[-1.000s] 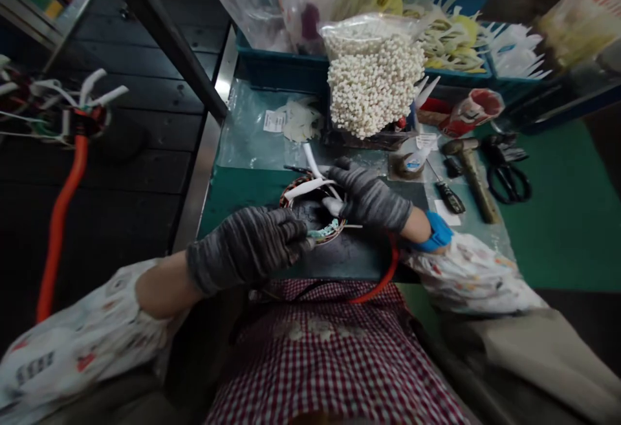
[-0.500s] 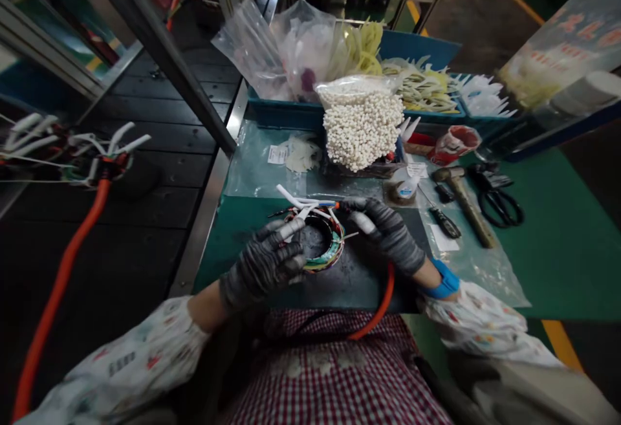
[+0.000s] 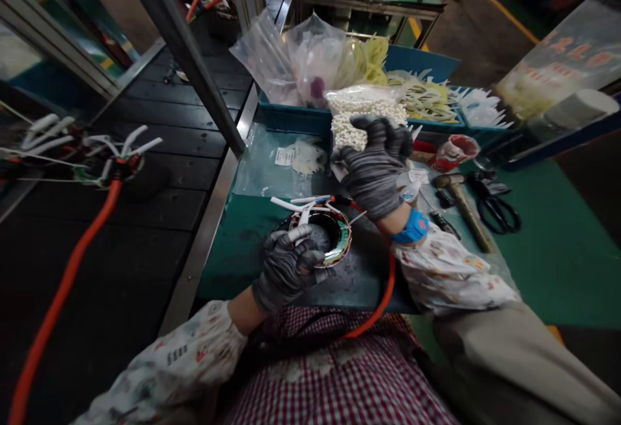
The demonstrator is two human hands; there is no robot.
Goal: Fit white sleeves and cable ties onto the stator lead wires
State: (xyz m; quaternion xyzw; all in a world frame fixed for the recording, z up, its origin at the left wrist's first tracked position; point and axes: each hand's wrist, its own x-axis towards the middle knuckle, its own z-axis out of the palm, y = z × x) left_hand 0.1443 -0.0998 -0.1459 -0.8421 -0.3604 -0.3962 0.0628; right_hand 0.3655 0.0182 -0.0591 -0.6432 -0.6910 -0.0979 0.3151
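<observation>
The head view shows the left hand (image 3: pixel 291 268), in a grey knit glove, closed on the near rim of a round metal stator ring (image 3: pixel 324 239) wound with copper wire and coloured lacing, with a white-sleeved lead caught between its fingers. The ring lies flat on a dark mat at the front of the green workbench (image 3: pixel 557 244), close to the person's checked apron. The right hand (image 3: pixel 376 167), gloved the same and wearing a blue wristband (image 3: pixel 412 228), is raised well beyond the ring. Its fingers are bent over the front of a clear plastic bag of small white pieces (image 3: pixel 361 105); whether they pinch anything cannot be told. A thick orange cable (image 3: pixel 385 286) curves from under that wrist to the apron. To the right lie a wooden-handled hammer (image 3: pixel 463 208), a black-handled screwdriver (image 3: pixel 439 221) and black scissors (image 3: pixel 495 210). Blue plastic bins (image 3: pixel 422 63) of yellow and white strips stand behind the bag
</observation>
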